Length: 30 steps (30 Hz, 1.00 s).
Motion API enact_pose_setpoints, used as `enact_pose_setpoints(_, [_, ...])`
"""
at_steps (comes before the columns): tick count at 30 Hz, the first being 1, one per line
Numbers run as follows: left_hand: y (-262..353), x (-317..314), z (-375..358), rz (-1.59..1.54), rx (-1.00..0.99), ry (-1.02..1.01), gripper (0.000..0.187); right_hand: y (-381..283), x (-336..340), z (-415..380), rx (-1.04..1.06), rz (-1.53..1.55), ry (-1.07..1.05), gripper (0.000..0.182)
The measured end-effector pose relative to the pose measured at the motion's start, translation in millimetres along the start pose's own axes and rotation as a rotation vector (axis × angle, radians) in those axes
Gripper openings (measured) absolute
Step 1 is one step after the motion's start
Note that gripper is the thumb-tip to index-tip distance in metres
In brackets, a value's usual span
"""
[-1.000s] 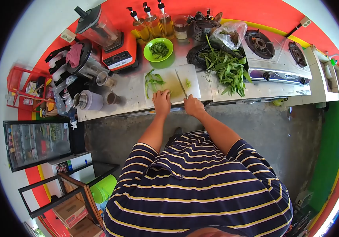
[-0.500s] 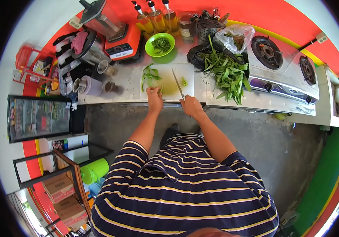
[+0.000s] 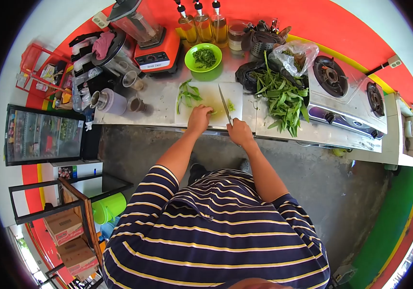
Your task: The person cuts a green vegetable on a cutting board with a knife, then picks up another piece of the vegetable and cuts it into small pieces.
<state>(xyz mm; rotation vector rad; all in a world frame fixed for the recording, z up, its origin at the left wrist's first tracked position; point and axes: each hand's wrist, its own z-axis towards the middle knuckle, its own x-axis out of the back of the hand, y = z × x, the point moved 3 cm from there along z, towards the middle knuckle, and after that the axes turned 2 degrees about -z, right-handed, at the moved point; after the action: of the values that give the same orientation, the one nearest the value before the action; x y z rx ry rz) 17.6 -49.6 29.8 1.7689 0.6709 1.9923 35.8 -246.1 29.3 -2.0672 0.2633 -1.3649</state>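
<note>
My left hand (image 3: 200, 119) is over the front part of the white cutting board (image 3: 187, 117), its fingers pinched on a thin green stem (image 3: 213, 112) that points toward the blade. My right hand (image 3: 240, 132) is wrapped round the handle of a knife (image 3: 224, 100); the blade slants up and left over the board. Several long leafy greens (image 3: 188, 93) lie on the board's left side. A small heap of cut green pieces (image 3: 231, 105) sits just right of the blade. Behind the board stands a green bowl (image 3: 190, 61) with chopped greens (image 3: 204, 58) inside.
Right of the board lies a large pile of leafy greens (image 3: 286, 98), with a clear plastic bag (image 3: 295, 58) behind. A gas stove (image 3: 346, 98) stands further right. A red blender (image 3: 158, 55), oil bottles (image 3: 204, 29) and cups (image 3: 136, 104) line the back and left.
My left hand has moved right across the board, away from the leafy greens and closer to the knife, with a stem in its fingers. The whole view has shifted slightly.
</note>
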Motion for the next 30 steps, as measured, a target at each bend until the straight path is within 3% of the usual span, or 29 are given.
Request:
enact_pose_setpoints(7, [-13, -1, 18, -0.007, -0.039, -0.107, 0.020, -42, -3, -1, -0.091, -0.113, -0.009, 0.041])
enact_pose_setpoints(9, [-13, -1, 20, 0.068, -0.145, -0.130, 0.019, -57, -5, 0, -0.101, -0.190, -0.028, 0.041])
enact_pose_setpoints(16, [-17, 2, 26, 0.007, -0.045, -0.204, 0.017, -70, -25, -6, -0.152, -0.493, -0.100, 0.032])
enact_pose_setpoints(21, [-24, -2, 28, 0.060, -0.147, -0.177, 0.012, -65, -46, -4, -0.196, -0.467, -0.047, 0.033])
enact_pose_setpoints(30, [-25, -3, 34, 0.085, -0.131, -0.213, 0.008, -68, -35, -4, -0.186, -0.474, -0.076, 0.035])
